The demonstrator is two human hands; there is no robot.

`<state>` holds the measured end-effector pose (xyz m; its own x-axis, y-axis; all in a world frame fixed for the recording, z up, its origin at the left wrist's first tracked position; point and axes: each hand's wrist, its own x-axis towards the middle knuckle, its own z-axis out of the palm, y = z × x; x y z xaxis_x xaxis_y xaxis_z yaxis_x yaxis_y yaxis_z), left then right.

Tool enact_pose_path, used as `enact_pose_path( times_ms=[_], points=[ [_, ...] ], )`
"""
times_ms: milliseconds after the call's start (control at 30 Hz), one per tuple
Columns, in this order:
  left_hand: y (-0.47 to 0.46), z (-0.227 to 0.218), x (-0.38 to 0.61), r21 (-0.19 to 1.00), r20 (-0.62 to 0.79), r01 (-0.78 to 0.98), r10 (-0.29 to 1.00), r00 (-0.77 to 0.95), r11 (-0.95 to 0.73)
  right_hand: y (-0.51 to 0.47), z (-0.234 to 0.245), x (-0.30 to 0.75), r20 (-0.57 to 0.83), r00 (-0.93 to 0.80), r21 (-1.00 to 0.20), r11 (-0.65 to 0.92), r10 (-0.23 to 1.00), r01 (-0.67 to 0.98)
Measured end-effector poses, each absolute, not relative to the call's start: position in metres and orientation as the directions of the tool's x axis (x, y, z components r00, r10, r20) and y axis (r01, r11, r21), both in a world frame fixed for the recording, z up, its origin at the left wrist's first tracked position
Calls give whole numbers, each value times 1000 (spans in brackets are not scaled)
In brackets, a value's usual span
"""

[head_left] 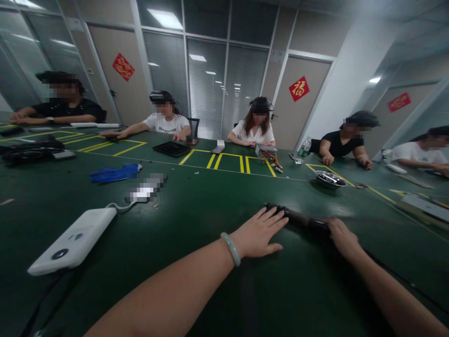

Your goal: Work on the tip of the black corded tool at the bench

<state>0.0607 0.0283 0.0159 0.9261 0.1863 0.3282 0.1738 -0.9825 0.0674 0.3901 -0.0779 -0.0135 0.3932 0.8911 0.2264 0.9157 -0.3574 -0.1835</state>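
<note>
A long, dark, rod-shaped corded tool (301, 219) lies low over the green table, blurred, with a brownish middle; I cannot make out its exact kind. My right hand (342, 236) is closed around its right end, and a black cord (396, 271) trails away beneath that forearm. My left hand (257, 231), with a pale green bangle (230, 249) on the wrist, is spread palm down. Its fingertips reach the tool's left end without wrapping round it.
A white power bank (75, 238) is cabled to a phone (145, 188) at left, near a blue glove (114, 173). A metal bowl (330, 179) and a water bottle (303, 150) stand at right. Several people sit across the table (196, 220), one by a wired metal box (265, 150).
</note>
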Motion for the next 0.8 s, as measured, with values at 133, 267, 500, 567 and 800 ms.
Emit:
enact_pose_path(
  times_ms=[133, 267, 500, 567, 800],
  points=[
    [24, 16, 66, 38, 386, 224, 221, 896, -974, -47, -30, 301, 225, 253, -530, -100, 941, 842],
    [28, 12, 65, 70, 372, 337, 338, 864, -939, -41, -27, 232, 99, -42, -642, 96, 994, 761],
    [32, 19, 61, 69, 330, 431, 428, 841, -900, -63, 6, 232, 229, -36, -371, 121, 973, 921],
    [31, 19, 61, 55, 346, 415, 407, 845, -908, -73, 18, 251, 218, 7, -240, 47, 976, 970],
    [33, 18, 63, 15, 361, 365, 345, 866, -931, -96, 45, 285, -228, 83, -208, -132, 970, 969]
  ],
)
